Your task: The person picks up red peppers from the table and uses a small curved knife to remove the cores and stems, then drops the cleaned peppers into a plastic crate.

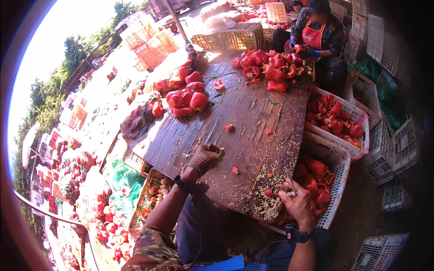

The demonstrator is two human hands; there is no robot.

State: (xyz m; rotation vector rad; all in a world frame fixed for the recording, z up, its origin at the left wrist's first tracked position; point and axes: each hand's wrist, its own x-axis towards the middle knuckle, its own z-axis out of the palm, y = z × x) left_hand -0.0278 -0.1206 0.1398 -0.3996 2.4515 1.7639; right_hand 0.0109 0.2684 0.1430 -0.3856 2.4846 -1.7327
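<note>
My left hand (207, 157), in what looks like a brown glove, is over the near part of the wooden table (234, 111). Its fingers are closed on a pepper core with a green stem (221, 154). At the table's near right edge, my right hand (298, 201) grips a small knife (290, 181), its blade angled up and away from me. Something red (271, 193) sticks out at those fingertips; I cannot tell if it is a pepper piece or a finger cover. Pale seeds (268, 206) lie scattered below. Another core (229, 128) rests beyond my left hand.
Whole red peppers (188, 98) sit at the table's far left, with more heaped (271, 66) at its far end. A co-worker (315, 37) sits there holding a pepper. Crates of cut peppers (334, 118) (315, 179) flank the right edge; a crate of scraps (156, 193) is at left.
</note>
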